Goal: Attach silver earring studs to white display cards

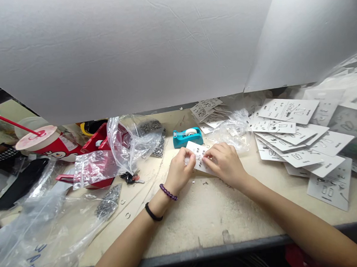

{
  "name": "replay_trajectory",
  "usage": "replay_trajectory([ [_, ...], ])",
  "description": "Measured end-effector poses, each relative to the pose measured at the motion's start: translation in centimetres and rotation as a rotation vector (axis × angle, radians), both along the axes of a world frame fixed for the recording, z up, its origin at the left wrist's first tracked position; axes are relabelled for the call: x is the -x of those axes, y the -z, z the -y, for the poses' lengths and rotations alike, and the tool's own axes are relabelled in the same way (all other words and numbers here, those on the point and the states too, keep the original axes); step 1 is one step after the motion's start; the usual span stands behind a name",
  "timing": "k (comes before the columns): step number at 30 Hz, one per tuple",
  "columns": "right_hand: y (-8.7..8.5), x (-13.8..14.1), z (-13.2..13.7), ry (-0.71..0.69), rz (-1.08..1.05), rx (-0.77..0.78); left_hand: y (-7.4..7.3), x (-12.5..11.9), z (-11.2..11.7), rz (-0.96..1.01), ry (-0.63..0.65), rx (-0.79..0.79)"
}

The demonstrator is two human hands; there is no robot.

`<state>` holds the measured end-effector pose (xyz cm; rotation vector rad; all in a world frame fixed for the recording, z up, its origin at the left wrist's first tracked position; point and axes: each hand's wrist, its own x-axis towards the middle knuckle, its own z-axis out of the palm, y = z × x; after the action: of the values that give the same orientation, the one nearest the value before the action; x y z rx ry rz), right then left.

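A small white card [198,155] with tiny metal pieces on it is held just above the worktable [206,215], between both hands. My left hand [180,171] pinches its left edge with curled fingers; that wrist wears a purple bead bracelet and a black band. My right hand [226,163] grips the card's right side, fingertips pressed on its face. A few loose small metal parts [199,182] lie on the table just below the card.
A teal tape dispenser [187,137] stands behind the card. Fanned white cards [298,143] cover the right side. To the left are clear plastic bags [131,142], a red tray [95,146], piles of metal clips [108,201], and a lidded red cup [44,142] with straw. A white board leans overhead.
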<state>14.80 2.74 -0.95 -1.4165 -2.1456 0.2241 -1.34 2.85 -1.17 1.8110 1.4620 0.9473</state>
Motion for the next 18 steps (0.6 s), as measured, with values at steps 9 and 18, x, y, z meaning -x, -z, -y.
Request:
replay_trajectory([
  [9,0.23,-0.07,-0.35,-0.022,-0.125,0.118,-0.07,-0.05,0.08,0.018,-0.009,0.013],
  [18,0.17,0.17,-0.64,0.010,-0.191,0.254,0.42,-0.20,-0.12,0.049,-0.016,0.038],
])
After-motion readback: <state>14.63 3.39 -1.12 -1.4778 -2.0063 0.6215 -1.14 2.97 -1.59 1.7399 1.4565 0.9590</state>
